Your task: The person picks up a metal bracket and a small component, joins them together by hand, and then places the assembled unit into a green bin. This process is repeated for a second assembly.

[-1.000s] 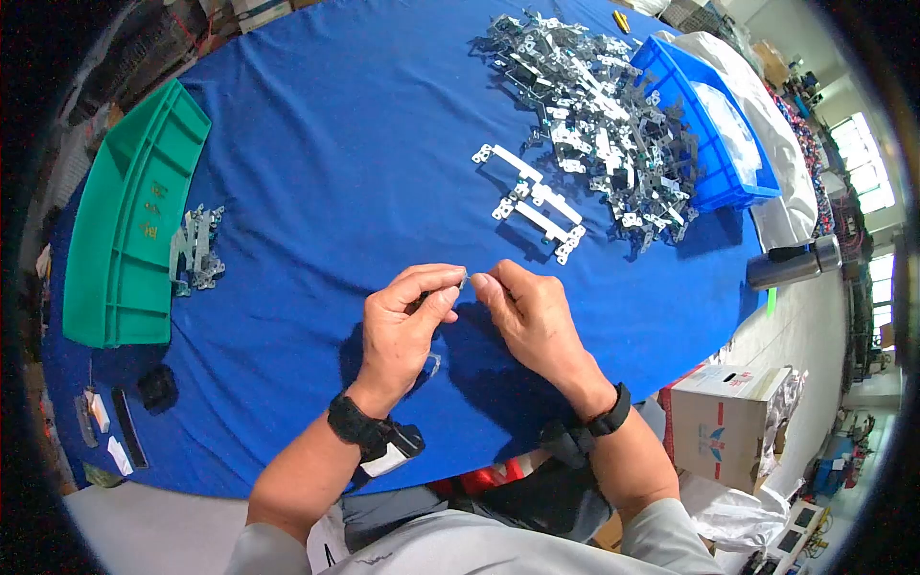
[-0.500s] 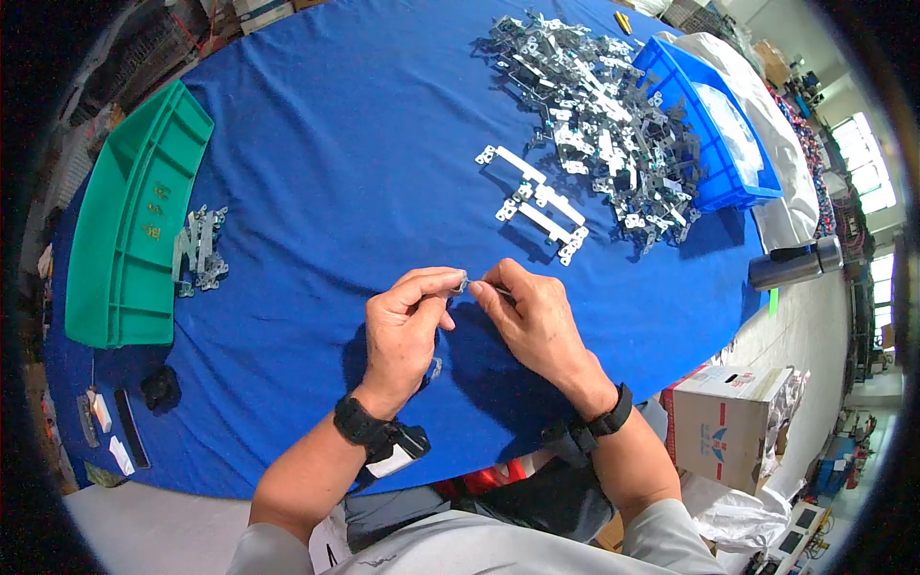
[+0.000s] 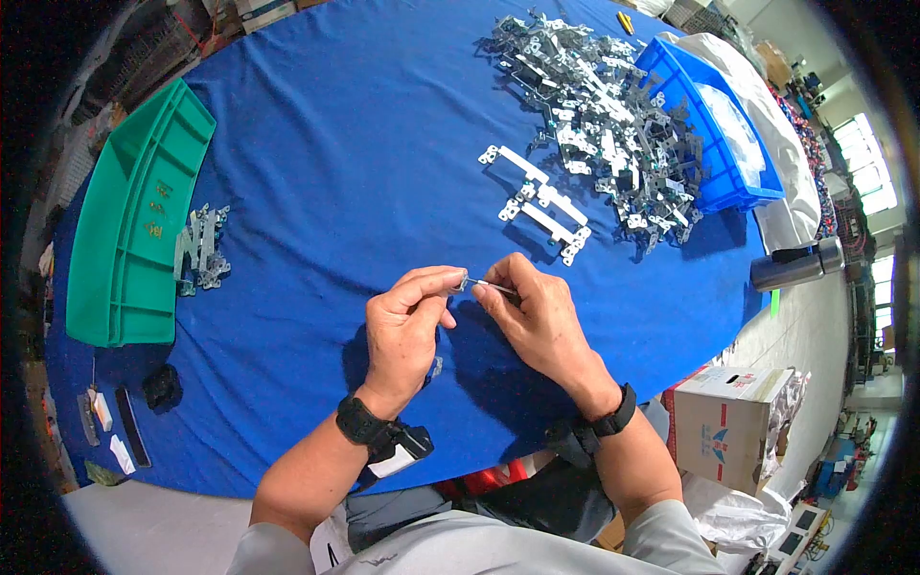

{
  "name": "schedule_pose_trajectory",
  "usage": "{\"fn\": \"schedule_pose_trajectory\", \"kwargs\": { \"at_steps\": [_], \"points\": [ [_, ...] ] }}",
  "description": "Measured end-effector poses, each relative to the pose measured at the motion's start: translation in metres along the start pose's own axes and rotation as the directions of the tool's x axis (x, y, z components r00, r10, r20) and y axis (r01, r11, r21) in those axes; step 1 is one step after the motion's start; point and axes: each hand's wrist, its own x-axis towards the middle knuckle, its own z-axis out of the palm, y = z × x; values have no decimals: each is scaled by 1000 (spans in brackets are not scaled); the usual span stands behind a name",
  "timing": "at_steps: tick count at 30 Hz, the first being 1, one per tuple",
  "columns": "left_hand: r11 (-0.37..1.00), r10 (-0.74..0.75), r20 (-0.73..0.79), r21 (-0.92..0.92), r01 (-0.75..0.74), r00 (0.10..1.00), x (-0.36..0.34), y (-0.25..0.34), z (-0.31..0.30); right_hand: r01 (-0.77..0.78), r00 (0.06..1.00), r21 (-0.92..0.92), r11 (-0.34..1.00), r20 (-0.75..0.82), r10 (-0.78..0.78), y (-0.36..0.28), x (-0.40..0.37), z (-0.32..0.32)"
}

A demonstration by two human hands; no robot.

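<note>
Above the blue cloth, my left hand (image 3: 404,321) is closed on a small metal bracket. One end of the bracket (image 3: 461,283) shows at the thumb and fingertips; most of it is hidden by the palm. My right hand (image 3: 539,311) pinches a thin metal rod (image 3: 495,287), its tip pointing at that bracket end, close to it. Beyond my hands lie a few loose metal brackets (image 3: 546,211), pale and flat with holed ends. Farther off, a large heap of similar brackets (image 3: 599,105) spreads toward the right.
A green crate (image 3: 122,259) stands at the left, with a small stack of brackets (image 3: 202,249) beside it. At the right are a blue bin (image 3: 704,120), a steel flask (image 3: 797,264) and a cardboard box (image 3: 724,422) below table level. The blue cloth (image 3: 335,134) covers the table.
My right hand has drawn back slightly, and more of the rod shows between its fingers and the bracket. My left hand has stayed nearly still.
</note>
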Motion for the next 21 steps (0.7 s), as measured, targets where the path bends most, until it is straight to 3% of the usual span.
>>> {"fn": "schedule_pose_trajectory", "kwargs": {
  "at_steps": [2,5,8,10,16,21],
  "points": [
    [1000,5,0,8,-5,1000,0,0,0,14,1000,6,1000,-17,-14,4,0,0],
    [1000,25,-2,11,-25,1000,0,-2,0,-61,992,-142,988,103,76,8,-1,-3],
    [1000,24,12,8,-25,1000,0,-2,-1,-36,997,-104,994,63,42,2,0,-1],
    [1000,5,3,12,-5,1000,0,-2,-1,33,997,38,999,-69,-30,4,-1,5],
    [1000,9,2,16,-9,1000,-1,-1,0,-94,990,-118,989,97,106,12,-2,-1],
    [1000,1,0,16,-1,1000,-1,0,0,-14,1000,24,1000,-17,15,2,-1,2]
  ]
}}
